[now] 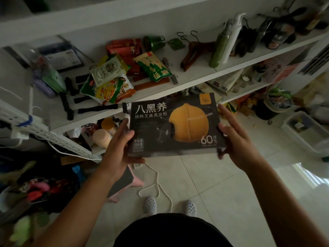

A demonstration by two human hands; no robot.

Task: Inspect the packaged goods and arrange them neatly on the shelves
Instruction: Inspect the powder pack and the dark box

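A flat black box (174, 124) with white lettering and an orange walnut picture hangs in front of me, below the white shelf (195, 76). My left hand (118, 145) grips its left edge, thumb on the front face and fingers curled underneath. My right hand (235, 138) holds the right edge, its fingers extended along the side and thumb beneath the lower corner. On the shelf lie several snack pouches: a green and yellow one (106, 90), a pale one (106, 70), a green and red one (154, 67), and red packs (124, 48) behind them.
The shelf also carries black rods (96, 108), wooden hangers (194, 50), a green can (154, 42), bottles (226, 41) and clear packets (53, 63). Lower shelves are cluttered. A pink stool (124, 182), a white cord (156, 186), a clear bin (306, 129) and a bucket (270, 107) stand on the tiled floor.
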